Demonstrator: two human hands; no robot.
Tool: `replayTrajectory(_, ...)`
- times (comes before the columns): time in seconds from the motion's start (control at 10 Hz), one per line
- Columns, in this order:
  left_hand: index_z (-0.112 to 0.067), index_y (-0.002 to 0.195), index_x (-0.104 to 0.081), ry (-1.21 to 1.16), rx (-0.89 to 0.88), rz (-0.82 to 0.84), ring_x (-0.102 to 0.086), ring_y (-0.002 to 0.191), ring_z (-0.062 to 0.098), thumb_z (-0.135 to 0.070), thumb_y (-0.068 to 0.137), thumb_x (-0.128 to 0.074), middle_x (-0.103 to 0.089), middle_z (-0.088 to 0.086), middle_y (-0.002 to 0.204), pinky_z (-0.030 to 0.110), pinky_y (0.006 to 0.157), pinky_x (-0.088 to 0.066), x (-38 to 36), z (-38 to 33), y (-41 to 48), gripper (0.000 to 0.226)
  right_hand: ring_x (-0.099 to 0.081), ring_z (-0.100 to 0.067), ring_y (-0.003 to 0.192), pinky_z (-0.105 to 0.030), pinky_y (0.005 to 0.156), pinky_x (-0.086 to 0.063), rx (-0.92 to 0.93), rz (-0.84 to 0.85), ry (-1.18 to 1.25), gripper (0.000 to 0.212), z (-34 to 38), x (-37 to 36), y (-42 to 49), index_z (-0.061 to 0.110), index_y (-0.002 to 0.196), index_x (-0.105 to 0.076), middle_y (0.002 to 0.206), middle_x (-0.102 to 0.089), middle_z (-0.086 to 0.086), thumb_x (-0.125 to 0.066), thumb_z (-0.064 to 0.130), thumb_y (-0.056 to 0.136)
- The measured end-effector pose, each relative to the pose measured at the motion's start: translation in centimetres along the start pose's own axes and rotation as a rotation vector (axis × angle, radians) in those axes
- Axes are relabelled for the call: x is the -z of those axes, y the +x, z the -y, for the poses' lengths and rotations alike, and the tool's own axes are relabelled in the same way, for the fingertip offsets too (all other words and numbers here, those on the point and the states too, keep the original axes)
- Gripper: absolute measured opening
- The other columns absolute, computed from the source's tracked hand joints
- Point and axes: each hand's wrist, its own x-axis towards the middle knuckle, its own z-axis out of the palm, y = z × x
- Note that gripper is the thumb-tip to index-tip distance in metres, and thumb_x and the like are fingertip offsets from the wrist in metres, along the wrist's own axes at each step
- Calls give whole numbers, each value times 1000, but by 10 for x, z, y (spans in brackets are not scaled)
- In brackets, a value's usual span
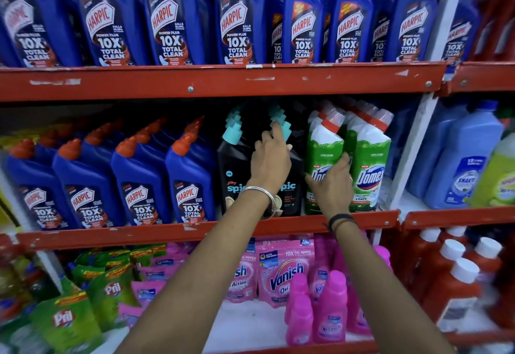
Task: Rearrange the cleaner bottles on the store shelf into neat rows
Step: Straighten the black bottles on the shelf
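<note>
On the middle shelf [195,232] stand blue Harpic bottles [139,186] at the left, two black Spic bottles with teal caps in the centre, and green Domex bottles [370,170] at the right. My left hand [271,161] lies on the neck and shoulder of the right black Spic bottle [295,186], forefinger up against its teal cap. The left black Spic bottle [232,170] stands free beside it. My right hand [333,183] presses on the front of the left Domex bottle [323,147], fingers spread over its label.
The top shelf holds a full row of large blue Harpic bottles [172,19]. Below are green Pril pouches [69,317], pink Vanish pouches and bottles [328,306]. Light blue bottles [462,164] and red bottles [457,278] fill the bay to the right, past a white upright [412,142].
</note>
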Motion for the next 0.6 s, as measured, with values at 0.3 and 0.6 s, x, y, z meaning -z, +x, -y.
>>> replayTrajectory(0.3, -9, 153, -5, 43, 1, 29, -52, 112, 36, -17, 101, -45, -46, 23, 128, 40, 91, -45, 2, 3, 1, 66, -53, -39, 114, -47, 81, -50, 7, 77, -41, 107, -4, 8, -3, -2, 145, -5, 133, -45, -25, -76, 39, 75)
replayTrajectory(0.6, 2, 145, -29, -92, -176, -131, -48, 123, 30, -21, 99, -48, -44, 18, 137, 36, 98, -46, 35, 14, -30, 55, -50, -41, 117, -46, 86, -48, -12, 158, -90, 93, 15, 44, -19, -10, 139, -18, 133, -44, -30, -67, 45, 82)
